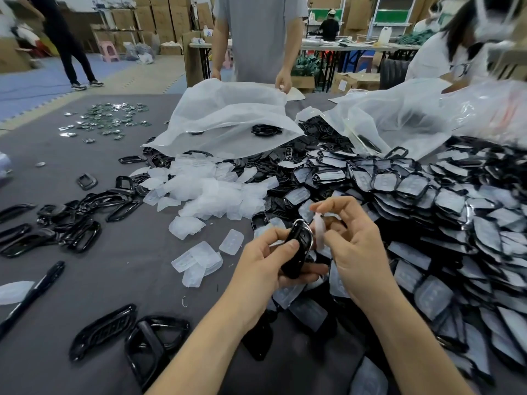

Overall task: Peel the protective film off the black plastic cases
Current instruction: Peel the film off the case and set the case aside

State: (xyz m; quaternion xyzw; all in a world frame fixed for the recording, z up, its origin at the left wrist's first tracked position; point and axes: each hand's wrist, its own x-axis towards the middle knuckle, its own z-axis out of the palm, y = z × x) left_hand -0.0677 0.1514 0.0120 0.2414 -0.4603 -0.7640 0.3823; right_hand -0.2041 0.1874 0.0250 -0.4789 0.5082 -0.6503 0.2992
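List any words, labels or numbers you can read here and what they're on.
Nothing reads clearly.
Stacked cardboard boxes: print too blurred.
Blue sign on a box: too small.
Label on a low box: blurred.
Raised lettering on the black frame: unreadable.
Black case in the left hand, film in the right hand: no print seen.
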